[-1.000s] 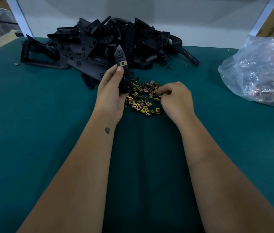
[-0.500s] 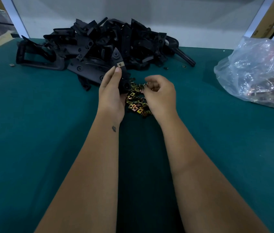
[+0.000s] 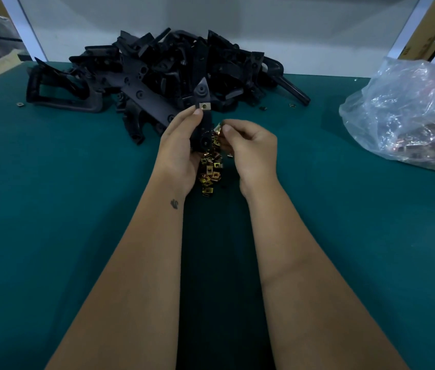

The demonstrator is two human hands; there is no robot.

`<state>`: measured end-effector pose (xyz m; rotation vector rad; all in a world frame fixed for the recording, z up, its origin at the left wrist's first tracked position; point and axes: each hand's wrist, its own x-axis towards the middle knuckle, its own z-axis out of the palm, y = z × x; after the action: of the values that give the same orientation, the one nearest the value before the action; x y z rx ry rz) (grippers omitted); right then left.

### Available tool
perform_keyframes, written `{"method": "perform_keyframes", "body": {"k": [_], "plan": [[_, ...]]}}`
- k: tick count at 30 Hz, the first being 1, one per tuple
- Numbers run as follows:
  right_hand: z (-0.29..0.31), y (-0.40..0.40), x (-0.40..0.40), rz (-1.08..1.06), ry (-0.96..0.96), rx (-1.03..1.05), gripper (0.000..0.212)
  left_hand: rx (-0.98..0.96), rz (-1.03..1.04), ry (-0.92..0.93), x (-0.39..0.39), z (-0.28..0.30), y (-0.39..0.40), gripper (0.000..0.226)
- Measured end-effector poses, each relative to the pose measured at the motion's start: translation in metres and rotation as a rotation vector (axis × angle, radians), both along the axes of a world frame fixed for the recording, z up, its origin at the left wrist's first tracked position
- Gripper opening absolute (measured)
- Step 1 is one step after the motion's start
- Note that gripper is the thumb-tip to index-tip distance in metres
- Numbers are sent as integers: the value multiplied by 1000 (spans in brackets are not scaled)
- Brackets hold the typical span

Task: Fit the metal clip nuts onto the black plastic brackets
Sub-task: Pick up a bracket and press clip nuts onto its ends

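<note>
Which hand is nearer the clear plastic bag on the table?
Right. The right hand, pinching a clip nut, lies between the left hand and the plastic bag; the left hand holds the bracket farther away.

The right hand (image 3: 251, 148) is up off the loose pile of nuts (image 3: 211, 169) now. It pinches one clip nut (image 3: 217, 128) and brings it beside the bracket (image 3: 202, 113).

A black plastic bracket (image 3: 202, 113) stands upright, pointed tip up, with one gold clip nut (image 3: 204, 105) on it. More clip nuts (image 3: 210, 169) lie piled below.
</note>
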<state>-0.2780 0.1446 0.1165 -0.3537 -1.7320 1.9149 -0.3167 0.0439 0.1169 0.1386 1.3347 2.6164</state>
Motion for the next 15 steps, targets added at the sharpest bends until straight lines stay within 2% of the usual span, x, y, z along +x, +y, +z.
{"method": "perform_keyframes", "body": {"k": [2,4,9,15], "plan": [[-2,6,1,-42,-75,227,14,-32,21,4,2,2,1,14],[-3,8,1,-62,-97,275,13,-86,32,24,3,3,1,7],[1,7,1,-41,-34,8,18,-171,35,56,5,4,0,20],[8,3,4,121,67,-320,14,-123,-55,77,4,5,-1,31]]}}
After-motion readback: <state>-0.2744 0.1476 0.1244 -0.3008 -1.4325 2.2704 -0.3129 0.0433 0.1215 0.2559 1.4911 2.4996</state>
